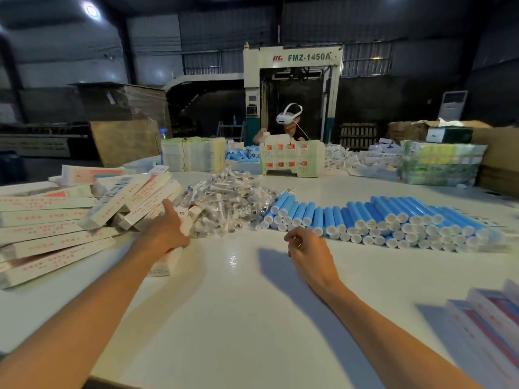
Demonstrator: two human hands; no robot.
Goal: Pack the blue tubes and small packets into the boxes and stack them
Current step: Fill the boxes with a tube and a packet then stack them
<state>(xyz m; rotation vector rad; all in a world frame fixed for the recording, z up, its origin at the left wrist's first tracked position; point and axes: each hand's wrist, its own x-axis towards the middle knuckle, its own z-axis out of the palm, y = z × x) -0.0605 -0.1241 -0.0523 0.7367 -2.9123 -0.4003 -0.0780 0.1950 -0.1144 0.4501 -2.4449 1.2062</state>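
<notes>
From my station I see the left hand [165, 230] lying over a long white cardboard box [164, 262] at the near edge of the heap of long white boxes with red print [56, 228]; its thumb sticks out straight towards the heap; the other fingers curl down over the box's right edge and grip it, their tips hidden from me; the box rests on the glossy white table [238, 318]. The right hand [307, 249] hovers over the table, well apart from the left; its fingers are loosely curled inward, thumb close to the forefinger, and I see nothing between them. Just beyond it lies the stacked pile of blue plastic tubes with white caps [379, 217], caps towards me; left of that pile, touching its end, sits the mound of small clear plastic packets [224, 200], between tubes and boxes. At the near right edge I make out blurred flat cartons [491, 318]; across the table a person in a white headset [289, 117] handles a printed carton [292, 157].
</notes>
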